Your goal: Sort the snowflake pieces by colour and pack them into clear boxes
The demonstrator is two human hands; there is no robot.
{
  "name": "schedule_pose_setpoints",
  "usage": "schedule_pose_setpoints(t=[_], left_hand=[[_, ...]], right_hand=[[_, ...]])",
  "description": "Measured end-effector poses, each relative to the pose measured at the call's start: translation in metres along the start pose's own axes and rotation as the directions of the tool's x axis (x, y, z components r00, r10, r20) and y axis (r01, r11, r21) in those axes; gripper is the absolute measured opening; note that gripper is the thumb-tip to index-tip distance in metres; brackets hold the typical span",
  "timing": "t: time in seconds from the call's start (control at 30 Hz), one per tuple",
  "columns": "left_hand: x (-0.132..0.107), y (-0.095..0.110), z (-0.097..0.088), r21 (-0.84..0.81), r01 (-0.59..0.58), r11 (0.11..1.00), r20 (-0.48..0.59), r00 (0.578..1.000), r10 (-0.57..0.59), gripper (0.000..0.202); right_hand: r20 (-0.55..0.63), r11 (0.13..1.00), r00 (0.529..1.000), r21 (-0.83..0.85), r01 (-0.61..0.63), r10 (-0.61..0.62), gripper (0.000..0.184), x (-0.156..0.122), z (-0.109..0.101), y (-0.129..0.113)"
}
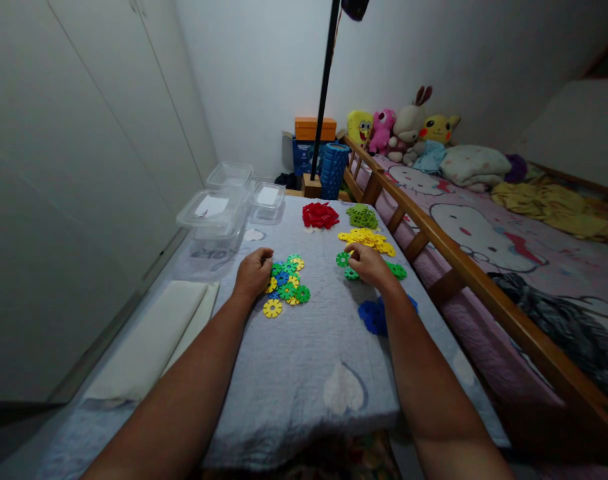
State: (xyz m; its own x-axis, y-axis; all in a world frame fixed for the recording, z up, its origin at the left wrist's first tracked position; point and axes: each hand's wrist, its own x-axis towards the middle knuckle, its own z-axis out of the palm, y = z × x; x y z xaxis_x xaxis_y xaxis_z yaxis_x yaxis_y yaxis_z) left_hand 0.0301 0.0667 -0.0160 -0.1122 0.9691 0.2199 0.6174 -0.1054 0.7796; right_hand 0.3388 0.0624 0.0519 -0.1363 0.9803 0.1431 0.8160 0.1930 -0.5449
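Note:
My left hand is closed, its fingers curled at the left edge of a mixed pile of notched plastic flower discs in green, yellow and blue. What those fingers hold, if anything, is hidden. A single yellow disc lies at the near side of this pile. Over some green discs, my right hand has thumb and forefinger pinched. One green disc is right at its fingertips; whether it is gripped or lying on the cloth, I cannot tell. Blue discs lie partly under my right forearm.
Beyond my right hand are piles of yellow discs, lime-green discs and red discs. Clear plastic containers stand at the back left, near a folded white cloth. A wooden bed rail borders the table's right side.

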Motion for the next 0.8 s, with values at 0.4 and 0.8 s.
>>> schedule_pose_setpoints(t=[0.4,0.8], left_hand=[[0.0,-0.002,0.001,0.027,-0.013,1.0,0.0,1.0,0.013,0.039],[-0.002,0.001,-0.001,0.023,-0.012,1.0,0.004,1.0,0.012,0.038]], right_hand=[[0.0,0.962,0.997,-0.263,-0.069,0.071,0.035,-0.009,0.017,0.015],[0.074,0.952,0.995,-0.294,0.089,-0.07,0.028,-0.018,0.031,-0.021]])
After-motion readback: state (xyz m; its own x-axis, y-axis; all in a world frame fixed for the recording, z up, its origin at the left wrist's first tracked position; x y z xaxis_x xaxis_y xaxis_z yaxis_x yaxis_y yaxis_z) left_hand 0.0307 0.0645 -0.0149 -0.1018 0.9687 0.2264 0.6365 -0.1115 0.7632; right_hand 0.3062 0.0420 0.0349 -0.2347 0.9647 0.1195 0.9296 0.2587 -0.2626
